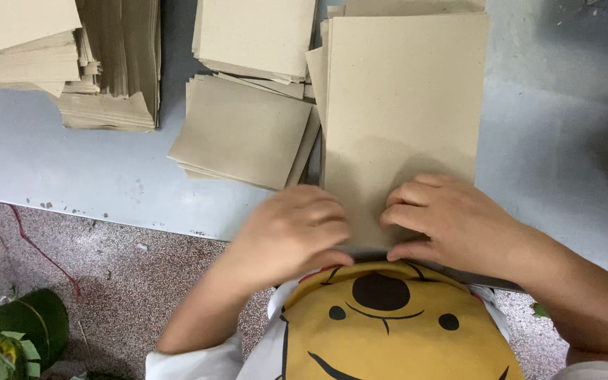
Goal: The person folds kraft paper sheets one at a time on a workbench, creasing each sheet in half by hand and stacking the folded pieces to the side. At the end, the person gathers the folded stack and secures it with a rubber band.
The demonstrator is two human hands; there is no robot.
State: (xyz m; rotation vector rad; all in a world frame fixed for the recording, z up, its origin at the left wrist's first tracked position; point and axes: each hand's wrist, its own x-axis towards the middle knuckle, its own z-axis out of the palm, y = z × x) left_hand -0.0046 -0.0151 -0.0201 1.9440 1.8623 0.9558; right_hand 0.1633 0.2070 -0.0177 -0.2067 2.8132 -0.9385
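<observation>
**Both hands at the near edge of a brown card sheet**

We look down on a pale grey-blue counter [72, 169] that fills most of the frame, its near edge running from the left middle down toward the lower right. Below that edge, at lower left, we see a speckled floor [121, 281] with a red cord [36, 246] trailing across it and a dark green round container [26, 327] in the corner.

At centre right of the frame lies the large brown card sheet [402, 105], flat on the counter, on top of more sheets of the same kind whose edges show at its left side. To its left sits a smaller, fanned stack of card [244, 130], with another stack [255, 32] above it at the top edge. In the upper left corner we see a taller, untidy pile of folded card [65, 63].

At the bottom centre a white shirt with a yellow cartoon bear face [388, 324] presses up to the counter's edge.

Our left hand [290, 236] rests at the near left corner of the large sheet, fingers curled inward, the grip pinching the sheet's near edge. Our right hand [452, 222] lies just beside it on the same edge, fingers bent down onto the card and thumb tucked below, the grip also closed on the sheet. The two hands are near each other but apart.
</observation>
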